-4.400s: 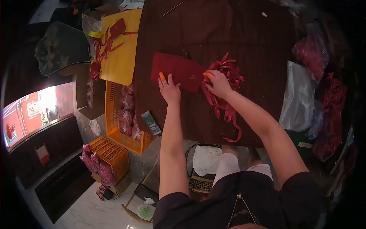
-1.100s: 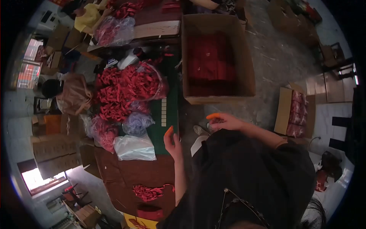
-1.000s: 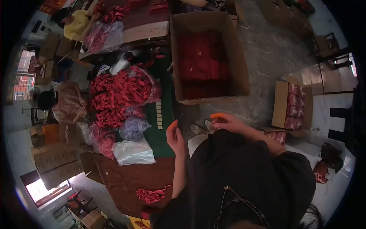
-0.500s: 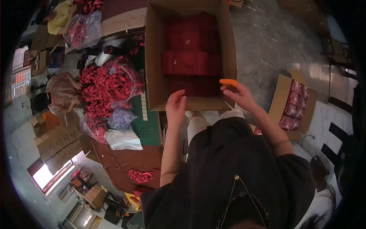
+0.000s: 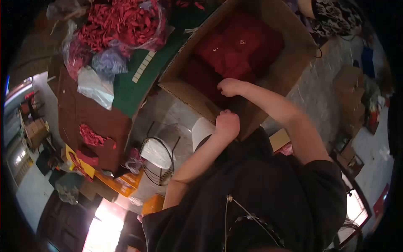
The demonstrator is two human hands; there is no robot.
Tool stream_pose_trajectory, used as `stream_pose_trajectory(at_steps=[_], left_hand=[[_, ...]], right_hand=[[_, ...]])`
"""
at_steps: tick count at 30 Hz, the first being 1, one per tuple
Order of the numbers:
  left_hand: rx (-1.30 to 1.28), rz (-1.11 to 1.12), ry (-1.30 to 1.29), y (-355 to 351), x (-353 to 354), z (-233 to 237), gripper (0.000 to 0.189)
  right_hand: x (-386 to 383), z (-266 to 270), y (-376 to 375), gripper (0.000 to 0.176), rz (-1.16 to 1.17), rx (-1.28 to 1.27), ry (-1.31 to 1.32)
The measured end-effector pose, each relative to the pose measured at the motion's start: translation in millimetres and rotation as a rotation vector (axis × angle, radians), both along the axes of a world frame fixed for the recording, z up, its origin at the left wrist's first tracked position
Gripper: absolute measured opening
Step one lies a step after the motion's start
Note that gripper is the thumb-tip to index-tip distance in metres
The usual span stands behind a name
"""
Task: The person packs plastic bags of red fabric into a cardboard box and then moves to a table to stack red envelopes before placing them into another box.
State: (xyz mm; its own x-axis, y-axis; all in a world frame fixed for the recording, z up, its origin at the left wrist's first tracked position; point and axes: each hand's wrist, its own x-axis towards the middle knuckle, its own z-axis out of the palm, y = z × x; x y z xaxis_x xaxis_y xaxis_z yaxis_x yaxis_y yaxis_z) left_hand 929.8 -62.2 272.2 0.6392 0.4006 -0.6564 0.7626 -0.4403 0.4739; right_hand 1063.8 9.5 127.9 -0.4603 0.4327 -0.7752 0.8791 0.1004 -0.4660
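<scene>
A tall open cardboard box (image 5: 297,63) stands tilted in view before me. Dark red pieces (image 5: 228,50), fabric-like, lie stacked inside it, two of them bearing small gold emblems. My left hand (image 5: 228,125) is closed over the box's near rim, its fingers curled across the cardboard. Inside the box, just above the lower red pieces, my right hand (image 5: 231,87) has its fingers curled together. Whatever those fingertips may pinch is hidden.
To the left, a table with a green mat (image 5: 130,94) and a brown cover (image 5: 94,113) carries a plastic bag of red strips (image 5: 124,25) and a white plastic bag (image 5: 96,86). A round stool (image 5: 157,153) stands below. Someone in patterned clothing (image 5: 336,17) is at the upper right.
The view has turned, so the box now appears slanted. My left hand has closed on the near rim. My right hand has moved from the right edge into the box and curled its fingers.
</scene>
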Motion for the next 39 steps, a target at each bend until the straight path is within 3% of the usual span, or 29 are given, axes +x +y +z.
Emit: stream_pose_trajectory(at_steps=[1, 4, 6, 7, 9, 10, 11, 12, 13, 14, 16, 17, 19, 20, 22, 24, 26, 28, 29, 31, 32, 34, 36, 37, 38, 39], left_hand=[[-0.097, -0.101, 0.139, 5, 20, -6, 0.03], [-0.188, 0.081, 0.358, 17, 76, -58, 0.032], [-0.162, 0.244, 0.441, 15, 98, -101, 0.033], [-0.136, 0.342, 0.441, 6, 106, -134, 0.034], [-0.083, 0.419, 0.475, -5, 109, -200, 0.04], [-0.02, 0.464, 0.523, -12, 106, -236, 0.048], [-0.026, 0.493, 0.524, -22, 100, -278, 0.048], [0.094, 0.683, 0.471, -33, 92, -320, 0.05], [0.213, 0.872, 0.417, -40, 86, -343, 0.052], [0.201, 0.895, 0.423, -36, 80, -328, 0.052], [-0.18, 1.386, 0.266, -21, 74, -292, 0.04], [-0.202, 1.411, 0.267, -17, 74, -281, 0.04], [-0.132, 0.358, 0.583, -16, 77, -274, 0.043], [-0.137, 0.382, 0.585, -18, 79, -283, 0.043], [-0.069, 1.431, 0.267, -33, 84, -300, 0.047], [0.078, 1.435, 0.288, -42, 89, -323, 0.047], [0.211, 1.434, 0.306, -45, 96, -325, 0.048], [0.142, 1.996, 0.06, -42, 97, -325, 0.047], [0.138, 2.003, 0.063, -29, 94, -311, 0.047], [-0.286, 0.987, 0.677, 1, 85, -271, 0.041], [-0.296, 0.994, 0.679, -16, 90, -287, 0.041], [-0.047, 1.798, -0.015, -56, 99, -308, 0.04], [-0.045, 1.792, 0.116, -57, 108, -284, 0.037], [-0.03, 1.77, 0.232, -50, 108, -273, 0.034], [-0.029, 1.771, 0.233, -48, 103, -268, 0.034], [-0.111, 1.505, 0.267, -48, 96, -264, 0.034]], right_hand=[[-7, -24, 2, 0.025, 0.067, 0.023, 0.005], [-20, -76, 22, 0.022, 0.277, 0.051, 0.083], [-18, -84, 30, 0.028, -0.055, 0.01, 0.133], [-12, -93, 26, 0.028, -0.021, -0.003, 0.128], [-2, -112, 26, 0.034, -0.475, -0.059, 0.234], [-1, -104, 30, 0.034, -0.443, -0.062, 0.235], [1, -87, 33, 0.035, -0.57, -0.202, 0.231], [2, -72, 36, 0.036, -0.701, -0.342, 0.221], [4, -67, 37, 0.036, -0.676, -0.347, 0.215], [6, -64, 37, 0.037, -0.702, -0.38, 0.29], [6, -65, 43, 0.037, -0.708, -0.421, 0.351], [7, -66, 42, 0.037, -0.696, -0.369, 0.358], [10, -70, 37, 0.037, -0.661, -0.328, 0.358], [13, -71, 37, 0.036, -0.628, -0.228, 0.388], [16, -67, 31, 0.034, -0.591, -0.135, 0.422], [18, -60, 29, 0.032, -0.477, 0.07, 0.378], [18, -63, 26, 0.031, -0.454, 0.072, 0.338], [12, -59, 28, 0.03, -0.425, 0.077, 0.305], [7, -47, 29, 0.029, -0.372, 0.125, 0.273], [5, -45, 26, 0.029, -0.309, 0.165, 0.237], [5, -56, 19, 0.03, -0.232, 0.262, 0.29], [2, -77, 9, 0.031, -0.144, 0.354, 0.35], [-3, -103, 0, 0.034, 0.179, 0.123, 0.192], [-7, -134, -6, 0.034, 0.184, 0.125, 0.197], [-9, -172, -19, 0.034, 0.669, 0.266, 0.103], [-11, -191, -25, 0.034, 1.152, 0.404, -0.003]])
